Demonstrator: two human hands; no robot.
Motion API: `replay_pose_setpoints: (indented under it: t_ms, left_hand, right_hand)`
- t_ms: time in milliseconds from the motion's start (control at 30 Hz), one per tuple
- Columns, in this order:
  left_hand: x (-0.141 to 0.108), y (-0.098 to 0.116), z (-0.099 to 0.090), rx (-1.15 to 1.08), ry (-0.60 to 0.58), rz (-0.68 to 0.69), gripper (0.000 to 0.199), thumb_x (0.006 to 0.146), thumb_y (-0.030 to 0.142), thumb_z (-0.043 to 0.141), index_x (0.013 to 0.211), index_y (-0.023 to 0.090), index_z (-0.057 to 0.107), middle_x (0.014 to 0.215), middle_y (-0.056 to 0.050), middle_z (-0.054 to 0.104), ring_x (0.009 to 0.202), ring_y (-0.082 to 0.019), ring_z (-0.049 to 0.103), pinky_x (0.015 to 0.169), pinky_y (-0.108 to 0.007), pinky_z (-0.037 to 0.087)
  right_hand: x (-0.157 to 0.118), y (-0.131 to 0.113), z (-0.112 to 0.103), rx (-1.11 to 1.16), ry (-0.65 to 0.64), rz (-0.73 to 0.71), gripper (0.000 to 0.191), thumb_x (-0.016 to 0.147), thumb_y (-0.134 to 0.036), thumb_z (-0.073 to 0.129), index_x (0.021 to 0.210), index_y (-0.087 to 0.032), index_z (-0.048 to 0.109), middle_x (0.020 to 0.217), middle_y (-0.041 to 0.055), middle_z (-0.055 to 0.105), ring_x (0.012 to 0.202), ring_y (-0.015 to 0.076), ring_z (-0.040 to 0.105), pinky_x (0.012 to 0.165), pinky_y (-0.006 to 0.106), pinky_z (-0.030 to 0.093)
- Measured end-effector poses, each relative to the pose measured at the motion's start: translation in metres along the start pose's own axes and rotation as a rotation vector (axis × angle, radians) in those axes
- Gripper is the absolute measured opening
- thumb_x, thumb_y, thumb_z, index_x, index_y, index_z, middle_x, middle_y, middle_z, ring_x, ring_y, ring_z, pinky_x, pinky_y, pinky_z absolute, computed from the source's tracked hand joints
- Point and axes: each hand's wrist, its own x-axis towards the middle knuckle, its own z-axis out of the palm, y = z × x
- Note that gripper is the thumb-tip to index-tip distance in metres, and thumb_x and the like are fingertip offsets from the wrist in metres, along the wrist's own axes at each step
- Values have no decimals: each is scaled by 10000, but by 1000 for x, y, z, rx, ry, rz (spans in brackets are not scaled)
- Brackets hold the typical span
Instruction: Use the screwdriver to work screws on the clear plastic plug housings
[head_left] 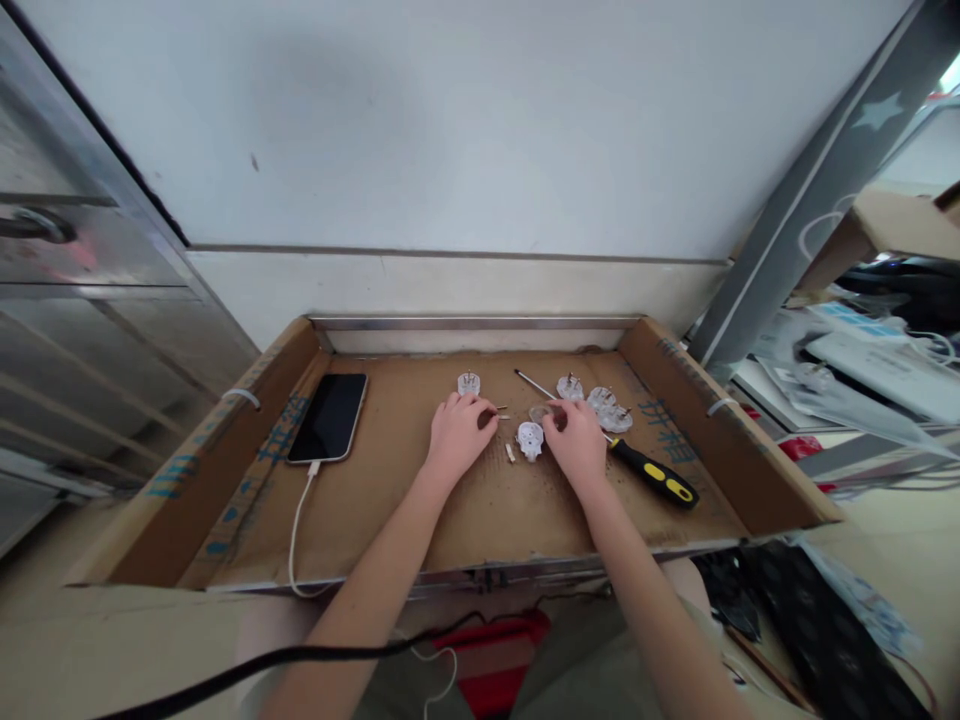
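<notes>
Your left hand pinches a small metal prong and your right hand, at three o'clock, clamps a light, brittle-looking plug shell; grip its rim.

The tray is walled by cardboard flaps at 9, 3 and 12 o'clock; only the near edge at 6 o'clock lies low and open, and both forearms cross it there. Bare cardboard spreads at 6 o'clock between the arms and along the front. A phone lies at 9 o'clock of the left hand, its cable trailing to the front edge. At 3 o'clock of the right hand a screwdriver lies slantwise, touching it. Plug parts cluster at 1 o'clock, one plug at 12, another between the hands.
</notes>
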Motion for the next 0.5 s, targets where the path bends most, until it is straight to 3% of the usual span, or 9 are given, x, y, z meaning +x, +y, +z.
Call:
replay_pose_setpoints:
  t_ms: [267, 500]
  left_hand:
    - [1, 5, -5, -136, 96, -64, 141, 872, 333, 544, 885, 246, 654, 886, -12, 700, 877, -210, 602, 782, -332, 445]
    - [1, 4, -5, -249, 97, -81, 101, 841, 249, 558, 904, 265, 635, 881, 29, 706, 821, -173, 639, 761, -297, 455]
  right_hand:
    - [-1, 3, 4, -48, -11, -67, 311, 893, -408, 508, 1011, -130, 583, 995, 65, 573, 954, 142, 541, 884, 361, 468]
    - [-2, 0, 0, -36, 4, -98, 332, 892, -415, 505, 1051, -131, 572, 999, 65, 563, 970, 152, 532, 898, 378, 454]
